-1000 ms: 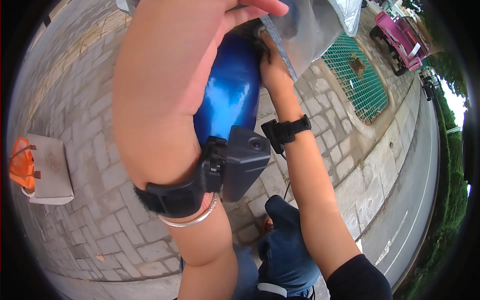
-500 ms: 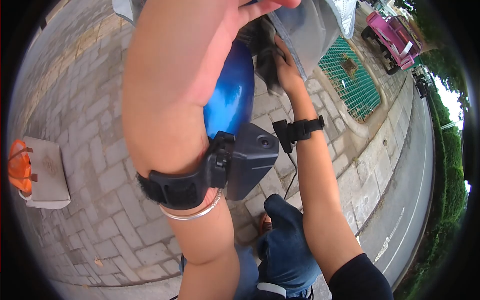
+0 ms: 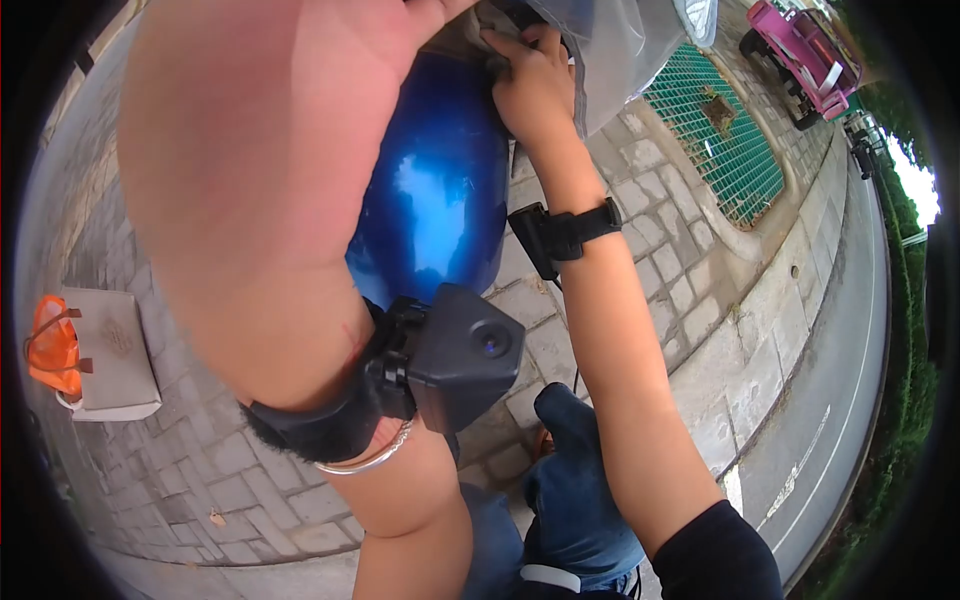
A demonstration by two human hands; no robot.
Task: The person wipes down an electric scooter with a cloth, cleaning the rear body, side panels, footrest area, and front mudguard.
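A shiny blue rounded body panel (image 3: 430, 190), seemingly part of a scooter, stands between my arms. My left hand (image 3: 270, 120) looms large and close to the camera, above the panel's left side; most of its fingers are cut off at the top edge. My right hand (image 3: 537, 88) is at the top of the panel with bent fingers, against a dark and pale part that I cannot make out. Beside it hangs a grey translucent sheet (image 3: 615, 55) with a light quilted edge (image 3: 697, 18). Both wrists wear black straps, the left with a camera box (image 3: 468, 350).
A beige bag (image 3: 115, 355) with an orange bag (image 3: 55, 345) stands on the paving at left. A green grate (image 3: 725, 140) lies at right, with a pink vehicle (image 3: 805, 60) beyond. A kerb (image 3: 740, 390) borders the road (image 3: 820, 400).
My right hand has moved up and left from the sheet's edge to the panel's top, its fingers now bent. My left hand has shifted left, and more of the blue panel shows.
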